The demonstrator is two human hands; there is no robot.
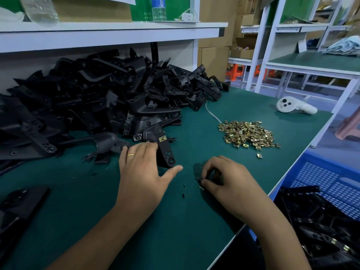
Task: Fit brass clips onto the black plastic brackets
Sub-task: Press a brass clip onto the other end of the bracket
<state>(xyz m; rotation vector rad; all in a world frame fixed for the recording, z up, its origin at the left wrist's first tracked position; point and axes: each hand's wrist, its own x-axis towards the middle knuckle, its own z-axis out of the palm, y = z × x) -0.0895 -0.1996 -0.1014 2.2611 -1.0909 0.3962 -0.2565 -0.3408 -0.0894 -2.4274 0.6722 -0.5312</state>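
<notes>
Left hand rests fingers on black bracket at frame centre, one brass clip fitted. Right hand pinches small dark piece over green tabletop. Loose clip heap right of centre; bracket pile upper left.

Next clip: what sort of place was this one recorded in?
Most likely a small factory assembly bench: a big heap of black plastic brackets and a loose pile of brass clips lie on a green-topped worktable, with stacked brown cardboard cartons behind.
</notes>
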